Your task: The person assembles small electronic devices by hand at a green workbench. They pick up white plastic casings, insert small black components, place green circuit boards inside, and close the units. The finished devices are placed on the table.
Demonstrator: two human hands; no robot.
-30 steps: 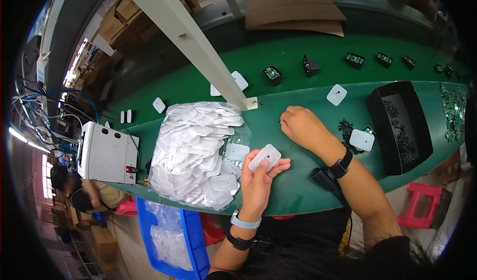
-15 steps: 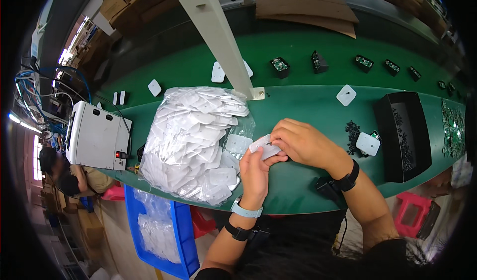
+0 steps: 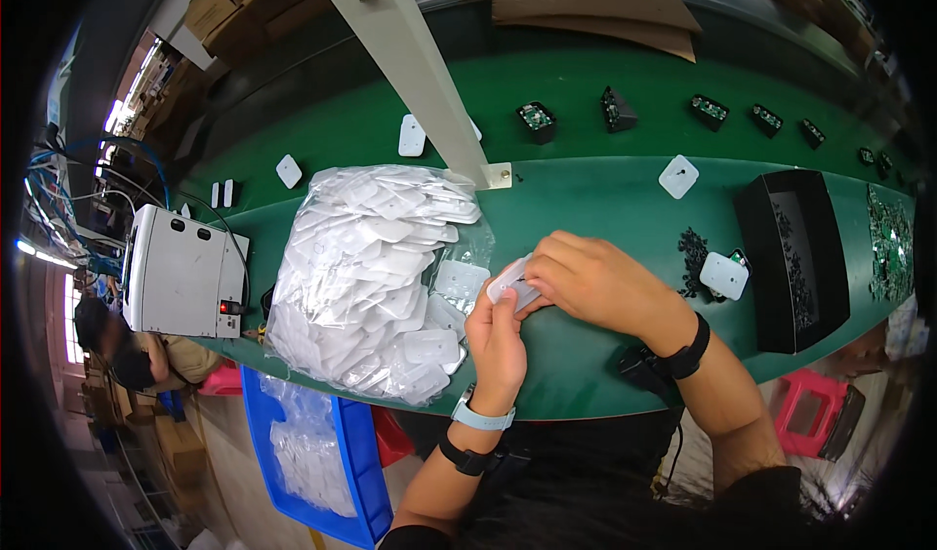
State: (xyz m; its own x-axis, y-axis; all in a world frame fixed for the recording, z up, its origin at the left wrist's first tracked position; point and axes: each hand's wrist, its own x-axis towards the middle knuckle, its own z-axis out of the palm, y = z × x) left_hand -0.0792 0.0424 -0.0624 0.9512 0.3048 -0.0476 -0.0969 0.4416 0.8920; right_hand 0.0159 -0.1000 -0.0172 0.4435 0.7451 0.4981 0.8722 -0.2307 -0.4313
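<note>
Between my hands is a white plastic plate (image 3: 508, 283) with rounded corners and small holes. My left hand (image 3: 496, 340) pinches its lower left side, thumb on the face. On its right part press the bent fingers of my right hand (image 3: 590, 279); a small dark spot shows by the fingertips, too small to name. Left of my hands lies a clear plastic bag (image 3: 356, 272) heaped with similar white plates. To the right, another white plate (image 3: 724, 276) rests over a dark part, beside a pile of small black pieces (image 3: 692, 252).
A black open box (image 3: 818, 267) with small black pieces stands on the green bench (image 3: 586, 384). Beyond, a green strip carries black housings with circuit boards (image 3: 536, 121) and white plates. A metal post (image 3: 420, 72) rises behind the bag. A white machine (image 3: 185, 272) stands left.
My right fingers have come further over the plate, covering more of it, and the plate has turned slightly. The whole view has shifted a little.
</note>
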